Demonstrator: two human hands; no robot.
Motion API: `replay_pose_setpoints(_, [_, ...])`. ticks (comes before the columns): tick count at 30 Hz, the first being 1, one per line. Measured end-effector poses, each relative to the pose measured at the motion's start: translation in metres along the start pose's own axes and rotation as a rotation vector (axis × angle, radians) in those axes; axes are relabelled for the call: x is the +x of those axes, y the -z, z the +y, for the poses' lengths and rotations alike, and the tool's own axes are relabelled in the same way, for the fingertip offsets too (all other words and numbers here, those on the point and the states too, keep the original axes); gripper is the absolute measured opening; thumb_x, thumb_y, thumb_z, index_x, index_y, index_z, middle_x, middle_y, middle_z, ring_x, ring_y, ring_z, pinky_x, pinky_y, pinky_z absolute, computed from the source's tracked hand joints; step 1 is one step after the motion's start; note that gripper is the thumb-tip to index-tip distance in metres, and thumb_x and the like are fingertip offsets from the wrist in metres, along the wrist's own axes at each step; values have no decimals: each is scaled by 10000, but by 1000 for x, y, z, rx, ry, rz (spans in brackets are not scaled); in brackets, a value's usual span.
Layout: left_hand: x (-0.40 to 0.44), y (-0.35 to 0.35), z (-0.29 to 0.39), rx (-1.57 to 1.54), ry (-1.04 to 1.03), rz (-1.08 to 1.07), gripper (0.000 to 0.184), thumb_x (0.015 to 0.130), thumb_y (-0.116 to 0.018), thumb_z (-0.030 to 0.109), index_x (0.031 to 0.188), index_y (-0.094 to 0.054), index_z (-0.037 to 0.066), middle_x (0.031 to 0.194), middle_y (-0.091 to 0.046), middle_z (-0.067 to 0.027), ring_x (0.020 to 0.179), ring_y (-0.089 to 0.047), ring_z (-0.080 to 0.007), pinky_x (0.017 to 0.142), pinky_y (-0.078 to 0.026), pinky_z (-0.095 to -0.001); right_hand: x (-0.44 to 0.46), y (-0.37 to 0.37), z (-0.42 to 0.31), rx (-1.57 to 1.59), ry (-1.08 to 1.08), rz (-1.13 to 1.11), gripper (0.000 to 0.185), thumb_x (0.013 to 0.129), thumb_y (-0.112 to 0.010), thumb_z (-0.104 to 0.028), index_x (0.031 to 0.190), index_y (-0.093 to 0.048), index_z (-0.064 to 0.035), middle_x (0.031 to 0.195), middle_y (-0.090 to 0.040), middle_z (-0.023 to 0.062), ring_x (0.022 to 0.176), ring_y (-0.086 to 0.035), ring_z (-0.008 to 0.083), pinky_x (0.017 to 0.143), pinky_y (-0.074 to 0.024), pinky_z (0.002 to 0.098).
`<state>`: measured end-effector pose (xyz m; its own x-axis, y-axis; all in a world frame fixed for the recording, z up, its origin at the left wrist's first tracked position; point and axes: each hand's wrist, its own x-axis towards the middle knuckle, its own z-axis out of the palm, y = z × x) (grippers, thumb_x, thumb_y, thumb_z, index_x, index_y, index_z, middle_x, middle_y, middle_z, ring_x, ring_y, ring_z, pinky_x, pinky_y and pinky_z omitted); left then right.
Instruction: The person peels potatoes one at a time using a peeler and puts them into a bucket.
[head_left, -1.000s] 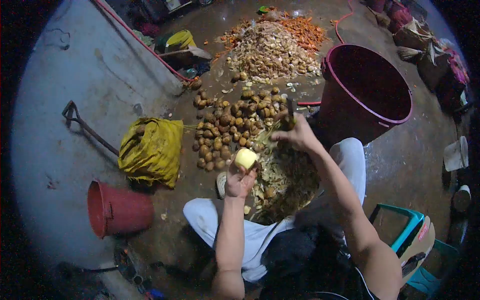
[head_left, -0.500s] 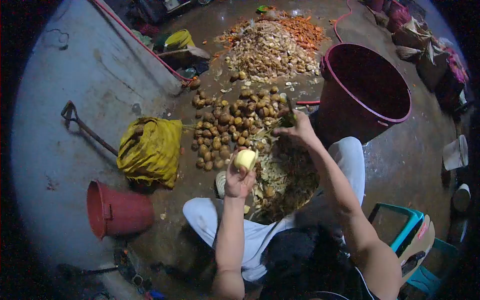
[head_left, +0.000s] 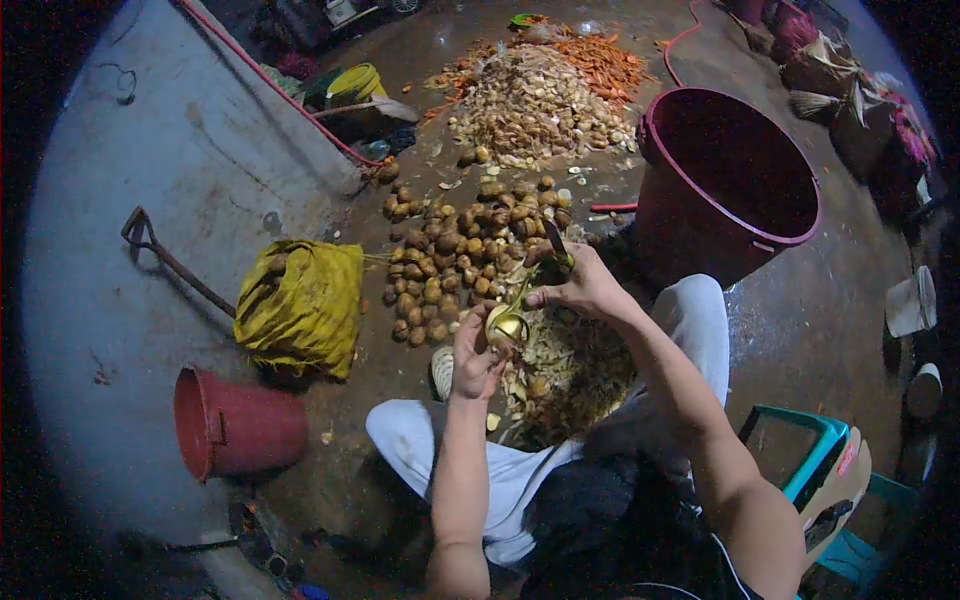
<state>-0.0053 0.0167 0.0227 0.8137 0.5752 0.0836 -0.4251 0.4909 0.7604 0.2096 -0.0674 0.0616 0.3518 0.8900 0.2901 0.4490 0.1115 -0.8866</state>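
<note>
My left hand (head_left: 474, 360) holds a pale, partly peeled potato (head_left: 508, 326) in its fingers, above the near end of the potato pile. Close to its upper right, my right hand (head_left: 580, 283) is closed round a dark-handled peeler (head_left: 556, 245), whose working end is too small to make out. A thin strip of peel stretches between the tool and the potato. Unpeeled brown potatoes (head_left: 450, 250) lie on the floor beyond my hands, and a heap of peelings (head_left: 565, 370) spreads below them between my legs.
A big dark red tub (head_left: 680, 215) stands at the right, with a teal stool (head_left: 800, 425) nearer me. On the left are a yellow sack (head_left: 300, 310), a red bucket (head_left: 245, 425) and a long handle (head_left: 180, 262). Pale pieces (head_left: 530, 100) and orange peelings (head_left: 600, 65) are heaped farther off.
My right hand has come down and left with the peeler, close to the potato. The potato is turned in my left hand, and a strip of peel now shows beside it.
</note>
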Motion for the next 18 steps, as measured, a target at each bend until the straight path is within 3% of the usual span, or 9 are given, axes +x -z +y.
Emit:
replay_pose_setpoints(3, [1, -1, -1, 20, 1, -12, 614, 712, -788, 63, 1239, -476, 9, 1121, -598, -86, 1032, -597, -195, 887, -488, -297, 1, 6, 4, -71, 116, 22, 567, 626, -894, -302, 1038, -632, -16, 944, -673, 76, 915, -615, 181, 846, -483, 341])
replay_pose_setpoints(5, [-3, 5, -2, 9, 77, 20, 664, 673, -824, 89, 1234, -480, 11, 1112, -600, -94, 1022, -602, -200, 890, -487, -302, 5, 16, 15, -52, -65, 79, 559, 623, -896, -280, 1040, -630, -19, 946, -675, 76, 910, -617, 175, 837, -487, 347])
replay_pose_setpoints(6, [-3, 3, -2, 9, 76, 17, 664, 673, -824, 89, 1234, -480, 11, 1112, -600, -94, 1022, -602, -200, 890, -487, -302, 13, 25, 20, -169, 47, 222, 530, 624, -896, -255, 1022, -634, -24, 935, -669, 62, 889, -605, 164, 820, -485, 342])
replay_pose_setpoints(8, [0, -3, -1, -99, 7, -22, 687, 651, -840, 106, 1230, -481, 10, 1119, -597, -100, 1025, -602, -204, 898, -484, -308, 10, 34, 25, -15, -172, 118, 502, 632, -892, -238, 1009, -634, -31, 916, -658, 53, 874, -588, 153, 808, -478, 338])
replay_pose_setpoints(11, [2, -6, -2, -10, 3, 19, 693, 657, -843, 127, 1229, -475, -8, 1132, -594, -99, 1044, -597, -207, 935, -470, -319, 0, 17, -13, -31, 118, 33, 482, 635, -892, -249, 972, -630, -26, 888, -648, 64, 869, -579, 151, 811, -470, 328])
replay_pose_setpoints(14, [-4, -8, 0, 57, 29, 51, 691, 671, -836, 128, 1237, -468, -14, 1138, -593, -100, 1056, -592, -210, 955, -465, -326, 2, 14, -6, -89, 139, 91, 472, 637, -894, -224, 966, -628, -13, 905, -658, 63, 885, -587, 135, 827, -476, 329])
replay_pose_setpoints(16, [-4, 2, -8, -258, -7, -16, 667, 689, -819, 104, 1244, -465, -7, 1141, -594, -99, 1061, -591, -212, 939, -475, -326, 11, 16, 35, -116, -73, 164, 487, 624, -896, -210, 975, -617, -18, 917, -657, 49, 877, -589, 139, 819, -478, 323])
replay_pose_setpoints(17, [-7, 4, -10, -359, 22, 127, 650, 704, -800, 84, 1252, -461, 1, 1149, -589, -107, 1074, -587, -223, 938, -475, -326, 12, 17, 35, -37, -45, 130, 488, 621, -897, -205, 976, -617, -22, 911, -653, 49, 875, -587, 142, 815, -478, 322])
replay_pose_setpoints(18, [-4, 3, -7, -356, 17, 121, 650, 704, -800, 84, 1252, -461, 1, 1149, -589, -107, 1074, -587, -223, 938, -475, -326, 14, 20, 25, 43, -15, 100, 489, 617, -898, -201, 976, -616, -26, 904, -648, 49, 873, -584, 145, 810, -478, 320])
